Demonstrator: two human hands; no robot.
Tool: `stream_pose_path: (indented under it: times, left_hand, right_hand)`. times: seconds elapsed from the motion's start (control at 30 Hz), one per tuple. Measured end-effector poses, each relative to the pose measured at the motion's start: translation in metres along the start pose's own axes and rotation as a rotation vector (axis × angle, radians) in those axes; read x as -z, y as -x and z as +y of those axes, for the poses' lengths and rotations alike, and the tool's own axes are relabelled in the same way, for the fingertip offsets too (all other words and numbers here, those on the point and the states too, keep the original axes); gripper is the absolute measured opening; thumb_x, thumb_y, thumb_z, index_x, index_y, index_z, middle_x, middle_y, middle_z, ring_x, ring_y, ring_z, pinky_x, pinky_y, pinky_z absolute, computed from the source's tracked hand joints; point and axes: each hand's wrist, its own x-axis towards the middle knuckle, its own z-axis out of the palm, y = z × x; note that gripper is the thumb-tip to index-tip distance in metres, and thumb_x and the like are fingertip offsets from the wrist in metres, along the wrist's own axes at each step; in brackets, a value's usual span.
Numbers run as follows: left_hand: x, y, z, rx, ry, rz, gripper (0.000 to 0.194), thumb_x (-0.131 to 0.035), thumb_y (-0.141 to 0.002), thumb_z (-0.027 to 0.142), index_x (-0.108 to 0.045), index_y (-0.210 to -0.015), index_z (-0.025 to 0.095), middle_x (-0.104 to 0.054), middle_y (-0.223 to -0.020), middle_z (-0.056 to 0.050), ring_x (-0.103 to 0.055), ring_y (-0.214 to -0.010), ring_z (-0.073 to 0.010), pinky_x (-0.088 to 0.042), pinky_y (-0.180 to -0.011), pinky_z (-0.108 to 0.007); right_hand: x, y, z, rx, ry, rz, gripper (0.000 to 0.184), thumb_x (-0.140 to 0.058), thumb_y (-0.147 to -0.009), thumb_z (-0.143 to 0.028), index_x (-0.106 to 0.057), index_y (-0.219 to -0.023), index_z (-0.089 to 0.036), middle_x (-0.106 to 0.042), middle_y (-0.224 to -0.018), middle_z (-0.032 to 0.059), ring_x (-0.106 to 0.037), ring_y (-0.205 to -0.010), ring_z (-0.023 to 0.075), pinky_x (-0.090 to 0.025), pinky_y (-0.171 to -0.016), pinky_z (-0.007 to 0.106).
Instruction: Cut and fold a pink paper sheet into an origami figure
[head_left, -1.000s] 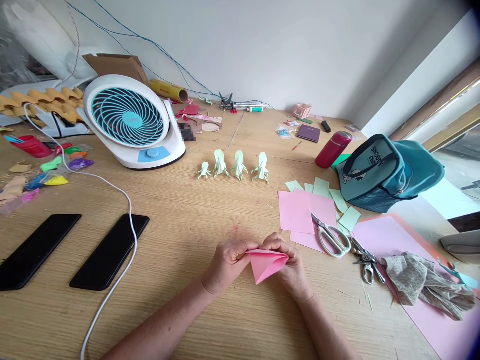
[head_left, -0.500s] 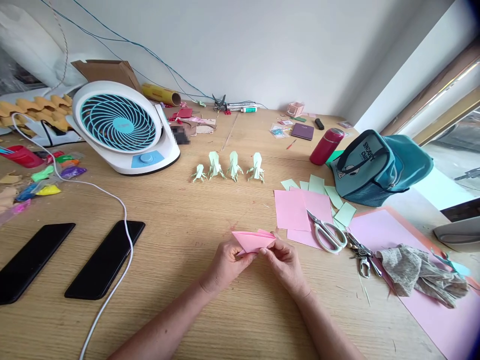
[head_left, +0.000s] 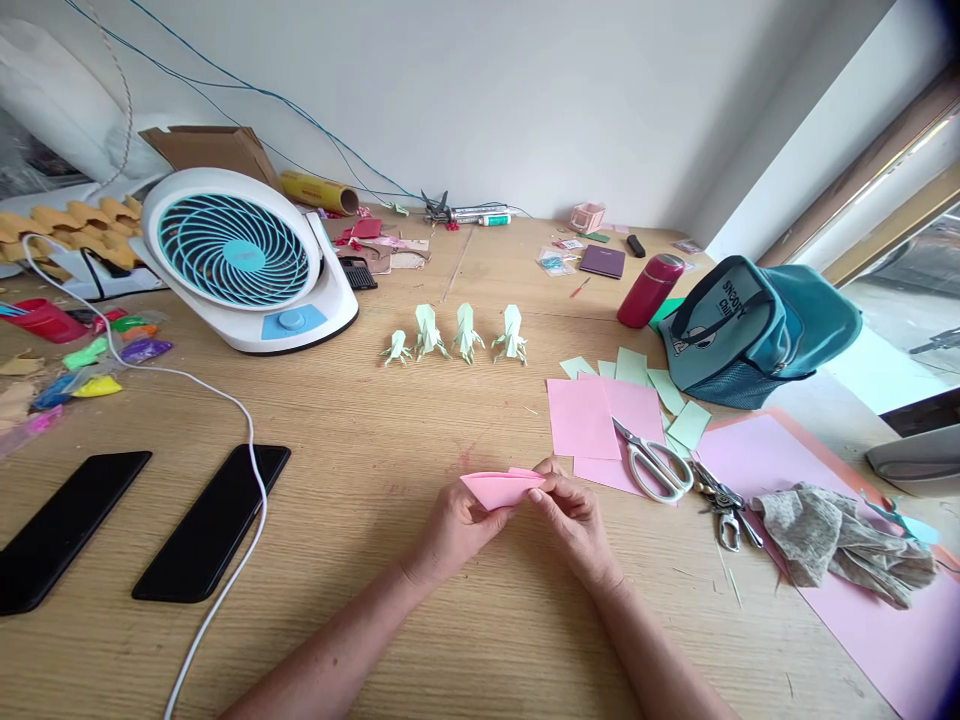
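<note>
A folded piece of pink paper (head_left: 499,490) is held between both hands, just above the wooden table. My left hand (head_left: 463,522) grips its left and lower side, thumb along the bottom. With thumb and fingers, my right hand (head_left: 566,510) pinches the right end. Layers show along the paper's upper edge; its underside is hidden. Beyond the hands stand several pale green folded-paper insect figures (head_left: 465,333) in a row. Square pink sheets (head_left: 581,420) lie right of the hands, with white-handled scissors (head_left: 654,465) on top.
Left are a white fan (head_left: 247,260), two black phones (head_left: 214,525) and a white cable (head_left: 217,388). On the right stand a red bottle (head_left: 649,290) and a teal bag (head_left: 757,330), near green paper pieces (head_left: 688,425), keys (head_left: 727,510) and a grey cloth (head_left: 840,545).
The pink paper has tilted, its front face now looking flatter and lower. Both hands keep their hold, the right fingers shifting slightly at the paper's right end.
</note>
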Motion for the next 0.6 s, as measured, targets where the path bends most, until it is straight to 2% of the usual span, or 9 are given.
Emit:
stream_pose_path:
  times: [0.13,0.27,0.47,0.6]
  left_hand:
    - [-0.001,-0.001,-0.001,0.008,0.116,-0.007,0.015,-0.066,-0.086,0.025,-0.076,-0.094,0.017,-0.075,-0.088,-0.007,-0.071,-0.081,-0.0194,-0.059,-0.07,-0.025]
    - [-0.001,-0.001,-0.001,0.045,0.078,-0.006,0.016,-0.065,-0.086,0.024,-0.077,-0.095,0.018,-0.076,-0.087,-0.006,-0.072,-0.081,-0.0191,-0.059,-0.07,-0.025]
    - [0.001,-0.005,0.005,0.002,0.095,-0.023,0.015,-0.067,-0.085,0.023,-0.079,-0.095,0.02,-0.078,-0.088,-0.006,-0.073,-0.08,-0.0197,-0.059,-0.074,-0.027]
    - [0.001,-0.006,0.005,0.006,0.087,-0.017,0.015,-0.068,-0.085,0.024,-0.079,-0.095,0.019,-0.078,-0.091,-0.007,-0.072,-0.083,-0.0208,-0.058,-0.076,-0.028]
  right_hand:
    - [-0.001,0.0,0.003,0.027,0.053,-0.037,0.017,-0.063,-0.092,-0.031,-0.073,-0.079,-0.025,-0.054,-0.079,0.0019,-0.05,-0.078,0.018,-0.042,-0.075,0.032]
    - [-0.002,0.0,0.007,0.038,0.058,-0.011,0.008,-0.067,-0.09,-0.029,-0.074,-0.086,-0.027,-0.053,-0.077,0.0002,-0.049,-0.076,0.0171,-0.04,-0.072,0.031]
    - [0.0,0.0,-0.004,0.014,0.073,-0.094,0.023,-0.058,-0.096,-0.03,-0.076,-0.083,-0.025,-0.055,-0.078,0.0022,-0.05,-0.077,0.0179,-0.04,-0.073,0.032]
    - [0.0,-0.001,-0.002,0.015,0.074,-0.06,0.02,-0.06,-0.095,-0.032,-0.075,-0.084,-0.025,-0.054,-0.077,0.0016,-0.05,-0.076,0.0176,-0.04,-0.072,0.032]
